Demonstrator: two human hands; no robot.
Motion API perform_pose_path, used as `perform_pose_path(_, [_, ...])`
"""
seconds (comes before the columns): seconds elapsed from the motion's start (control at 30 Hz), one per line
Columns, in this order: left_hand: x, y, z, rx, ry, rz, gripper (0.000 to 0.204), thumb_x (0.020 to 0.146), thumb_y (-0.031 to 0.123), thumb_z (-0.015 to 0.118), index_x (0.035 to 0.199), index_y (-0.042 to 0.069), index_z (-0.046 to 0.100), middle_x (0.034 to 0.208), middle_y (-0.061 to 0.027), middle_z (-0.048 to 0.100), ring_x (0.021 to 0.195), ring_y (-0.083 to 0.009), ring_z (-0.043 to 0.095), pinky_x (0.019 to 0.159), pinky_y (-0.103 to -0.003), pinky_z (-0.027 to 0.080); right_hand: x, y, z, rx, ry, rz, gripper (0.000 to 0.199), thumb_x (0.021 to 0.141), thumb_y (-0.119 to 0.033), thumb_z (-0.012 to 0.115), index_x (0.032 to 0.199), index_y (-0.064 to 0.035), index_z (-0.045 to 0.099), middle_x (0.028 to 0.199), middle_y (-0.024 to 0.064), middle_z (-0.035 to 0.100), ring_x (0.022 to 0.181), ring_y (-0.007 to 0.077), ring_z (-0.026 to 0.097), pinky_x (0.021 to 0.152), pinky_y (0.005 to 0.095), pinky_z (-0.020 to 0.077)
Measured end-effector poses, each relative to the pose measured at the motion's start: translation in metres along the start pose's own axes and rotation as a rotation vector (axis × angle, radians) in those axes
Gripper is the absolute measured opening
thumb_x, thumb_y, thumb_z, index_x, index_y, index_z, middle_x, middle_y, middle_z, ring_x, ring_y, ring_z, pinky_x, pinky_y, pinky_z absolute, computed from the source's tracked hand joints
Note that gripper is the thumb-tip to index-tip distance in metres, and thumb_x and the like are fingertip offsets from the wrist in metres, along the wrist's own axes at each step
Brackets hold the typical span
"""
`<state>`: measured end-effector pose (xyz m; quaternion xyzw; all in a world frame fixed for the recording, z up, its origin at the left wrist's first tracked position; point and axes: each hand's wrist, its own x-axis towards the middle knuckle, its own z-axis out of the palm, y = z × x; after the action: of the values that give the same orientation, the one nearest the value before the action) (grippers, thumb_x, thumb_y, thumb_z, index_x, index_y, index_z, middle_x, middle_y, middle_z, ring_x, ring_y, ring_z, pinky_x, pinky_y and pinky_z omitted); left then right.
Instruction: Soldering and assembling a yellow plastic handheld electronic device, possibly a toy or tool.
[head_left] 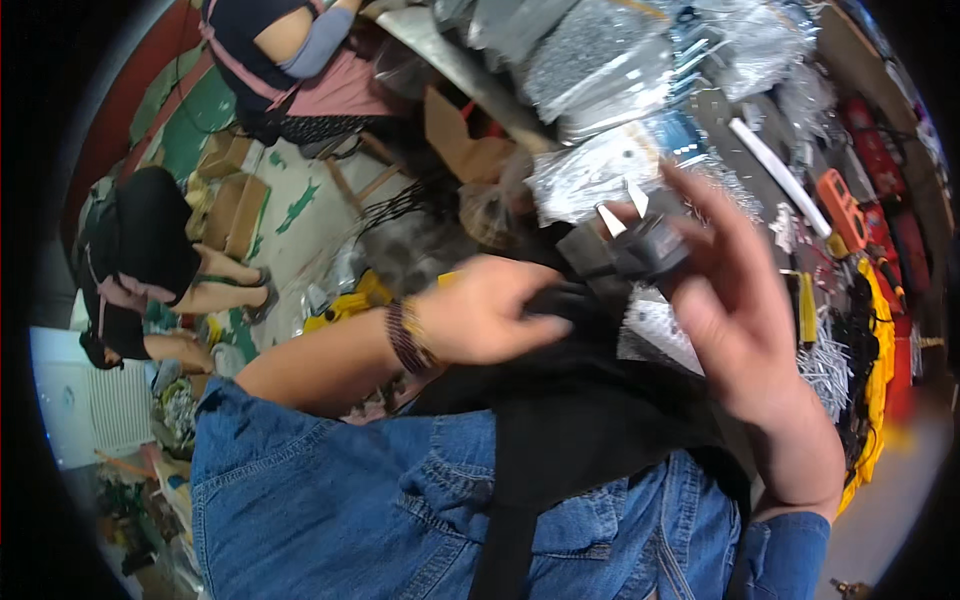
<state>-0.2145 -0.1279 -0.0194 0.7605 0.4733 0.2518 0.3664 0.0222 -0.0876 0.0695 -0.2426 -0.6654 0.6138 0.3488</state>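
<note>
Overhead, clear packets (600, 170) crowd both hands: right (735, 300) grasping a black plug (640, 245), left (490, 310) clenched on black cloth (580, 400).

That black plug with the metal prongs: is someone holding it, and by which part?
Yes. The right hand holds the black plug by its body, fingers at its side, prongs pointing up and free. The left hand grips the black cable just below it.

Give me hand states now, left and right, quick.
Left hand: closed on the black cord.
Right hand: fingers spread, grip on the black plug with its metal prongs up.
</note>
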Motion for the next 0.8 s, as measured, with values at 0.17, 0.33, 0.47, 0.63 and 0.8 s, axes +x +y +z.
perform_pose_path(0.17, [-0.158,-0.215,-0.043,-0.339,0.508,-0.818,0.033,0.085,0.037,0.077,0.093,0.007,0.064,0.081,-0.0015,0.063,0.070,-0.0127,0.059,0.066,-0.029,0.047,-0.058,-0.007,-0.052,-0.127,-0.099,0.286,0.050,0.087,-0.024,0.073,0.126,0.0036,0.059,0.123,0.0212,0.063,0.115,0.0281,0.061,0.103,0.0414,0.0451])
perform_pose_path(0.33, [-0.190,-0.316,-0.042,-0.409,0.917,-0.833,0.039,0.088,0.043,0.073,0.093,0.006,0.065,0.079,-0.0061,0.068,0.074,-0.0158,0.064,0.067,-0.031,0.048,-0.101,0.001,-0.085,-0.052,0.139,0.371,0.044,0.087,-0.029,0.073,0.113,0.0040,0.062,0.112,0.0199,0.066,0.103,0.0252,0.064,0.094,0.0414,0.0497])
perform_pose_path(0.47, [-0.209,-0.345,-0.013,0.454,0.337,-0.894,0.046,0.086,0.043,0.073,0.107,0.002,0.067,0.100,-0.0177,0.072,0.094,-0.0344,0.068,0.083,-0.041,0.052,-0.109,0.005,-0.087,-0.156,0.133,0.380,0.044,0.087,-0.032,0.073,0.112,0.0040,0.062,0.111,0.0188,0.066,0.101,0.0250,0.064,0.092,0.0403,0.0497])
perform_pose_path(0.63, [-0.227,-0.340,0.088,0.530,-0.299,-0.826,0.051,0.083,0.033,0.075,0.128,0.013,0.061,0.127,-0.0157,0.064,0.117,-0.0324,0.061,0.096,-0.043,0.049,-0.129,0.005,-0.097,-0.669,0.004,0.414,0.055,0.084,-0.037,0.075,0.118,0.0041,0.062,0.122,0.0193,0.063,0.110,0.0263,0.062,0.093,0.0372,0.0482])
perform_pose_path(0.8, [-0.179,-0.261,0.114,0.110,-0.404,-0.872,0.051,0.087,0.028,0.071,0.133,0.011,0.057,0.131,-0.0177,0.060,0.117,-0.0362,0.060,0.096,-0.042,0.050,-0.141,0.022,-0.084,-0.817,0.256,0.367,0.069,0.074,-0.036,0.084,0.127,0.0003,0.059,0.138,0.0187,0.054,0.123,0.0327,0.054,0.100,0.0430,0.0448])
